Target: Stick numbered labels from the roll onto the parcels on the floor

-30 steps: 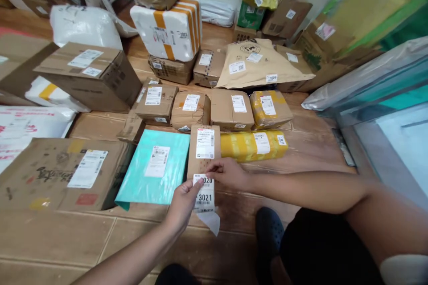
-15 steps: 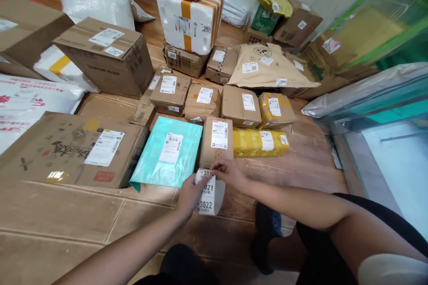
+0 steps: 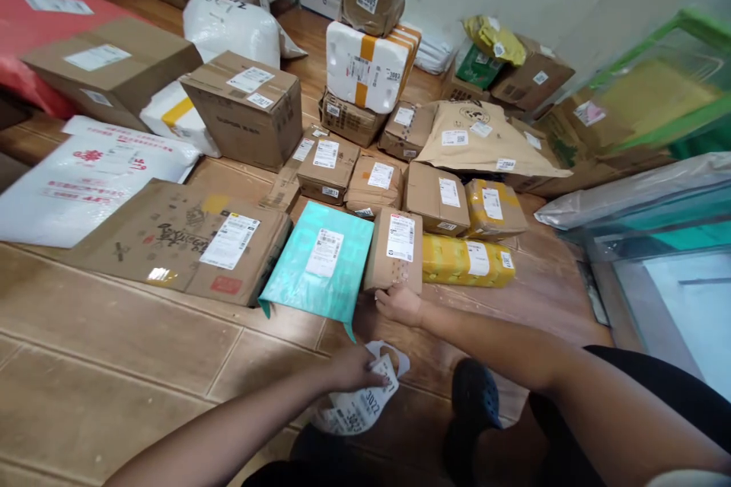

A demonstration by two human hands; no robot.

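Note:
My left hand (image 3: pixel 355 369) is closed around a curled strip of number labels (image 3: pixel 365 405), printed 3022 and 3023, held low over the floor. Just in front of a small brown cardboard box (image 3: pixel 394 274), my right hand (image 3: pixel 400 306) is pinched at the box's lower front edge. A number sticker seems to be between its fingertips, mostly hidden by the fingers. The box carries a white shipping label (image 3: pixel 400 237) on top. Against its left side lies a flat turquoise parcel (image 3: pixel 320 262); to its right is a long yellow-wrapped parcel (image 3: pixel 448 259).
Behind stand several brown cartons (image 3: pixel 437 198), a tan mailer bag (image 3: pixel 474 137) and a stack with a white foam box (image 3: pixel 365 68). A large flat carton (image 3: pixel 183 251) lies left. At right is a glass case (image 3: pixel 656 251). My shoe (image 3: pixel 477 392) rests on the wooden floor.
My right hand has come away from the label strip and reached the small box's front edge. My left hand has drawn the strip down and nearer. The view has shifted left.

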